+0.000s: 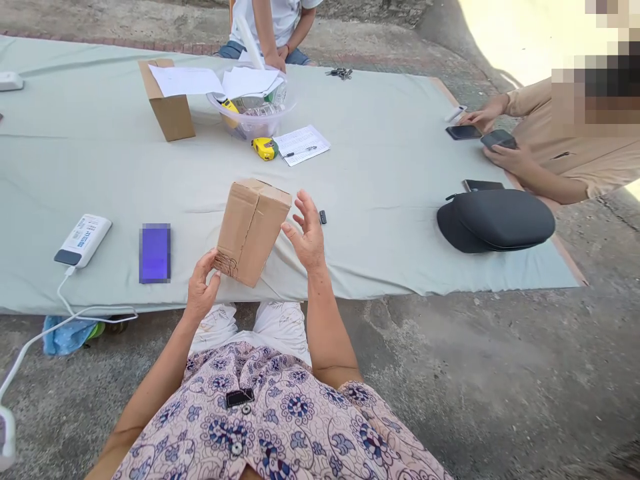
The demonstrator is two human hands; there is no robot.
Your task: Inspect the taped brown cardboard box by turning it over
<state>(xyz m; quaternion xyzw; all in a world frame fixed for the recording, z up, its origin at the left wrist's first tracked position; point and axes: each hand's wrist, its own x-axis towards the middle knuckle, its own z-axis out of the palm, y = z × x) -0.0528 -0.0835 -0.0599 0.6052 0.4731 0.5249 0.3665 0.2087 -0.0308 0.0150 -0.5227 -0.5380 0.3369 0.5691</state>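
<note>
A brown cardboard box (254,230) is tilted in front of me over the near side of the table. At its lower left corner, beside some dark scribbled marks, my left hand (203,287) grips it between thumb and fingers. My right hand (307,233) is raised by the box's right side with fingers spread; it looks slightly apart from the cardboard. Just beyond that hand lies a small black object (323,217). Left of the box is a purple, pixelated rectangular thing (155,255).
A white power bank (83,240) with a cable lies left. Farther back are another cardboard box (173,117), a plastic basin (265,123), a yellow tape measure (265,148) and a paper sheet (303,143) with a pen. A black case (500,220) lies right. Two people sit around the table.
</note>
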